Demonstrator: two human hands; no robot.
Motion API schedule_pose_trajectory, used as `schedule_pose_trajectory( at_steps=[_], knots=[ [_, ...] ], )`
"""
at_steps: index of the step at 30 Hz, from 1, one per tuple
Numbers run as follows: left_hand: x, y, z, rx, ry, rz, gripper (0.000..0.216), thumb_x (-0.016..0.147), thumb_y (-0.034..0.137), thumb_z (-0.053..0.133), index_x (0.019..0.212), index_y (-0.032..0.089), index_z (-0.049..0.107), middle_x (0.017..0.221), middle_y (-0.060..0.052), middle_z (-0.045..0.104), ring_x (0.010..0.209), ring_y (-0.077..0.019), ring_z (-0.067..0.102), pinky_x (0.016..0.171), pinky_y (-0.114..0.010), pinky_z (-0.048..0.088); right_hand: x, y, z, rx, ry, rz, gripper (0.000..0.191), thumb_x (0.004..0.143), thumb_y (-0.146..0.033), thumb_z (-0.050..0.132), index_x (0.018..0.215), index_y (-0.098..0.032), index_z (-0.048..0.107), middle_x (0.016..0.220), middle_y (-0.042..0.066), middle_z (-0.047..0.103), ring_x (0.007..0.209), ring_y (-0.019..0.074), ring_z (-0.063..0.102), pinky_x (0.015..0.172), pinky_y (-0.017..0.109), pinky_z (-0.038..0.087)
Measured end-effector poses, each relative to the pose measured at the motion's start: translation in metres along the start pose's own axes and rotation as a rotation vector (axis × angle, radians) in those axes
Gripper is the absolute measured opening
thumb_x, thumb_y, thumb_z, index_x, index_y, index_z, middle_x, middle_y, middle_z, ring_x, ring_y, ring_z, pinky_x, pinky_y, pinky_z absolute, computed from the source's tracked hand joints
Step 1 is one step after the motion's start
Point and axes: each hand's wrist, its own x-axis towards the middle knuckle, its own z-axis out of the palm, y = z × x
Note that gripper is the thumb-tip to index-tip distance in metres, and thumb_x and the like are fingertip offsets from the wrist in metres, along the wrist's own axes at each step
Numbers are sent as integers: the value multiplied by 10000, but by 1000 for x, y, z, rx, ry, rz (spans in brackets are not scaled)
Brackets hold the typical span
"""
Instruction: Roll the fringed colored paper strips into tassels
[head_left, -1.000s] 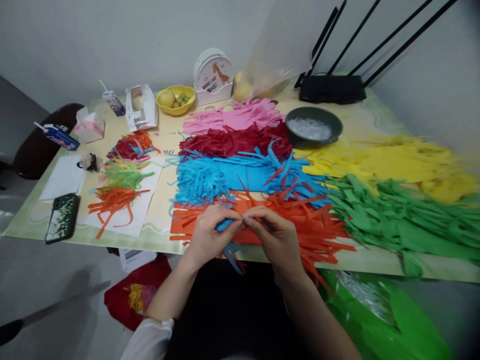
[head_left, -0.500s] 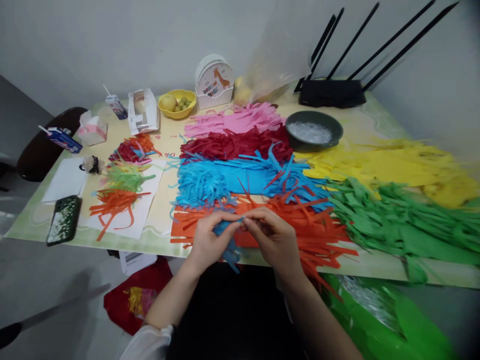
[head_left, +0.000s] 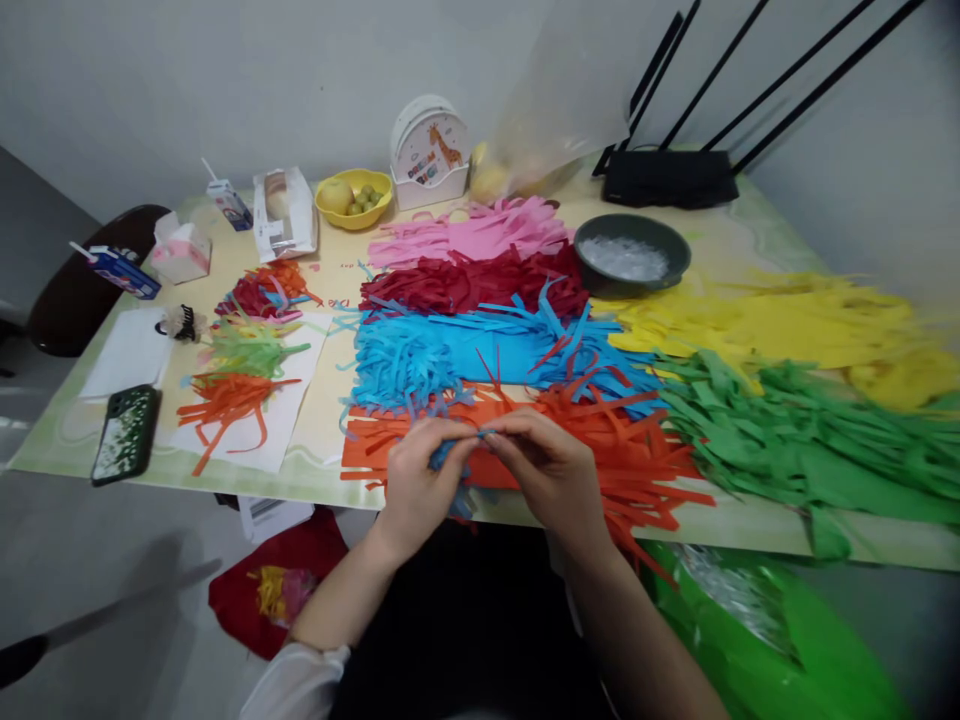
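Over the near edge of the table (head_left: 319, 462), my left hand (head_left: 420, 480) is gripping a small, blue, fringed bundle of thin paper (head_left: 441, 455), and my right hand (head_left: 553, 472) is pinching its narrow end between thumb and finger. I am judging it light, limp and easily torn, so that narrow end is looking safer to hold than the loose strips. Beyond, a flat orange fringed paper stack (head_left: 637, 450) is lying nearest, then a bright blue fringed paper stack (head_left: 491, 360), with a round dark bowl (head_left: 634, 286) standing farther right.
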Motion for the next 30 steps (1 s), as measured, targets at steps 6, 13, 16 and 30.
schedule_pose_trajectory(
  at_steps=[6, 13, 16, 30],
  knots=[
    [4, -4, -9, -138, -27, -230, 92, 806, 263, 706, 782, 175, 715, 727, -15, 722, 662, -136, 660, 647, -224, 505, 7, -2, -1, -23, -58, -45, 70, 868, -221, 675, 922, -212, 719, 832, 25, 699, 737, 149, 655, 649, 254, 512],
    [3, -6, -13, -411, -96, -408, 142, 759, 293, 745, 799, 167, 693, 779, -38, 738, 733, -163, 694, 693, -248, 535, 13, -10, -2, -61, -108, -113, 49, 864, -188, 678, 878, -206, 722, 790, 15, 720, 694, 139, 671, 612, 233, 521],
    [4, -7, -17, -474, -61, -422, 199, 695, 279, 801, 822, 171, 693, 820, -34, 728, 804, -163, 692, 749, -245, 535, 12, -19, 1, -152, -142, -211, 85, 875, -167, 661, 909, -197, 732, 823, 32, 720, 748, 148, 677, 682, 251, 531],
    [-5, -12, -16, -940, 139, -527, 268, 588, 328, 882, 675, 176, 679, 607, 16, 696, 592, -107, 655, 599, -198, 531, 17, -49, 19, -386, -1, -385, 102, 888, -126, 609, 840, -178, 683, 724, 14, 668, 670, 132, 614, 635, 250, 490]
  ],
)
